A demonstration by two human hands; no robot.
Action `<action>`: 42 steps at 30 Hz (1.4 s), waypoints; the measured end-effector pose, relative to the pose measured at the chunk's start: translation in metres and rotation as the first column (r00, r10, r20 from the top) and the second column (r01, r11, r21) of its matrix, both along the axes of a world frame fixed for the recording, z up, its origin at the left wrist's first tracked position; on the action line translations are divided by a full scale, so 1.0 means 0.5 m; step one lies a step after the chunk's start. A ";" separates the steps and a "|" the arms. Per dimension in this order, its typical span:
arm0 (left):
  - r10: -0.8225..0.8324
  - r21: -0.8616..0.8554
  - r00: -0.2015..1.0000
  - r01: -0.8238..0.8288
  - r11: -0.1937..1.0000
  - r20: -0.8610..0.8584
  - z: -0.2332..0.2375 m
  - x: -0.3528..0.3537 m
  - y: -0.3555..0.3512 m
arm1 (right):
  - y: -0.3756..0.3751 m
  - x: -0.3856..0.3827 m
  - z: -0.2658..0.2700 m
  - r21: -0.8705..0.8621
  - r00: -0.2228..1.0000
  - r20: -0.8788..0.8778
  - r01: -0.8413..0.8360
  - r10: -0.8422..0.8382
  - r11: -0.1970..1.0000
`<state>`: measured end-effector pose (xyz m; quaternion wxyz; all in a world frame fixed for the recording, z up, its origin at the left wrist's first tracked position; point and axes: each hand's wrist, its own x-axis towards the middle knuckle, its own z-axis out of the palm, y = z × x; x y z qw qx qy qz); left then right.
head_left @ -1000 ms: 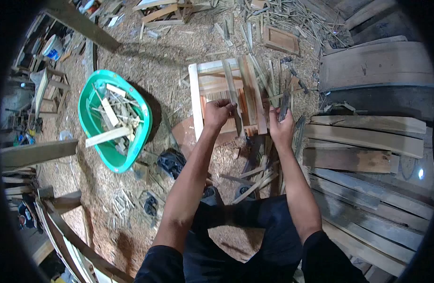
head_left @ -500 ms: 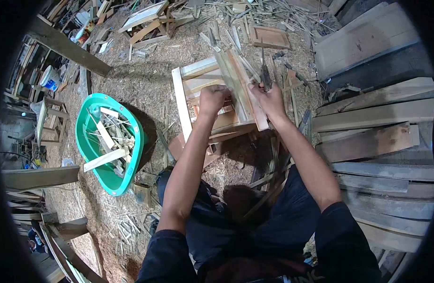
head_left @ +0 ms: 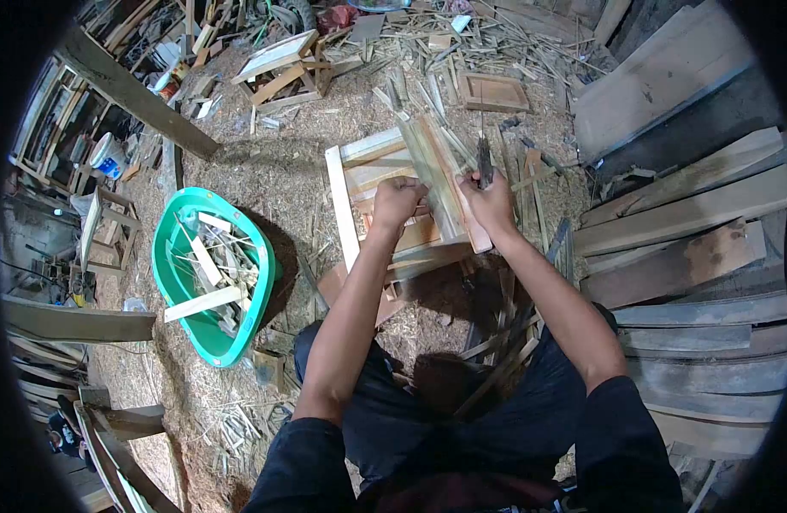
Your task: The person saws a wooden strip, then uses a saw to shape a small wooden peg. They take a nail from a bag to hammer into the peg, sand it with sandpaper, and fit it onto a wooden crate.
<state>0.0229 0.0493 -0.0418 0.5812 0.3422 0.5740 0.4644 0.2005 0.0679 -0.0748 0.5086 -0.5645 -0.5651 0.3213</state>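
Several long wooden strips (head_left: 438, 181) lie side by side across a wooden frame (head_left: 342, 205) on the ground before me. My left hand (head_left: 399, 203) is closed at the left edge of the strips; what its fingers pinch, if anything, is too small to make out. On the other side, my right hand (head_left: 489, 198) is closed around the dark handle of a thin pointed tool (head_left: 484, 158), whose blade points away from me. That hand also rests against the right edge of the strips.
A green tub (head_left: 161, 256) of wood scraps stands at the left. Stacked boards (head_left: 684, 209) line the right side. A small stool-like frame (head_left: 278, 56) and a wooden panel (head_left: 494, 92) lie farther back. A post (head_left: 137, 94) slants in at upper left. A person (head_left: 64, 436) shows at lower left.
The whole view has shifted, so the scene sits slightly lower and to the right. Both hands keep nearly the same places at the strips.
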 end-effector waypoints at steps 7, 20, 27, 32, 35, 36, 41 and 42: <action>-0.059 -0.019 0.998 0.059 0.998 0.000 -0.005 -0.008 -0.002 | -0.015 -0.003 0.018 -0.027 1.000 -0.002 0.011 -0.011 1.000; -0.109 -0.048 0.994 0.109 0.993 -0.001 0.007 -0.012 -0.008 | 0.003 0.006 -0.035 0.044 0.998 -0.054 -0.038 0.040 0.998; -0.174 -0.056 0.985 0.175 0.983 0.011 -0.004 -0.020 -0.001 | -0.005 0.003 -0.022 0.019 0.995 -0.085 -0.060 0.061 0.998; -0.210 -0.049 0.977 0.211 0.976 0.031 -0.008 -0.021 0.000 | -0.009 0.003 -0.028 0.052 0.986 -0.148 -0.064 0.071 0.997; -0.205 -0.089 0.979 0.206 0.975 0.019 -0.001 -0.018 0.002 | -0.019 0.000 0.002 0.024 0.993 -0.101 -0.063 0.066 0.998; -0.194 -0.076 0.981 0.195 0.978 0.025 -0.005 -0.018 0.003 | -0.018 -0.001 0.005 0.020 0.993 -0.103 -0.063 0.065 0.998; -0.189 -0.085 0.982 0.189 0.978 0.007 -0.009 -0.019 0.006 | -0.013 0.000 -0.008 0.059 0.982 -0.158 -0.092 0.100 0.994; -0.201 -0.094 0.980 0.200 0.975 0.002 -0.006 -0.019 0.005 | -0.008 -0.001 -0.017 0.088 0.975 -0.189 -0.101 0.117 0.991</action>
